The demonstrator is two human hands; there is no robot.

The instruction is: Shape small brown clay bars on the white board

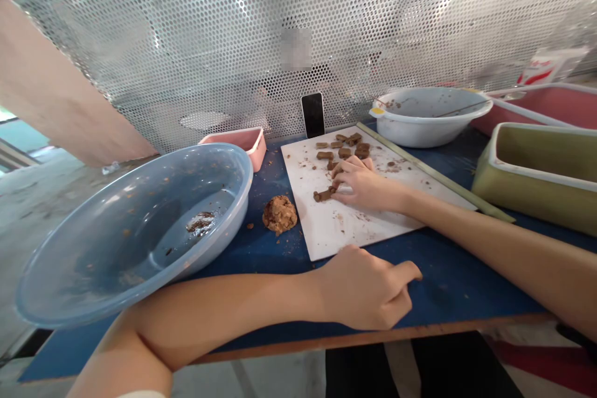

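Note:
My right hand (361, 183) lies on a white cutting board (345, 224), its fingertips pressed on a small brown dough piece (323, 195). Several more shaped brown pieces (347, 146) sit at the board's far end. A brown dough ball (279, 214) rests on the blue table just left of the board. My left hand (368, 289) lies near the table's front edge, below the board, fingers curled into a loose fist with nothing visible in it.
A large pale blue bowl (69, 273) with dough scraps stands at left. A pink tub (254, 143), a black phone (312, 114) and a white basin (420, 127) line the perforated metal screen (209, 43). A green tray (527, 189) sits at right, a long ruler (438, 175) beside the board.

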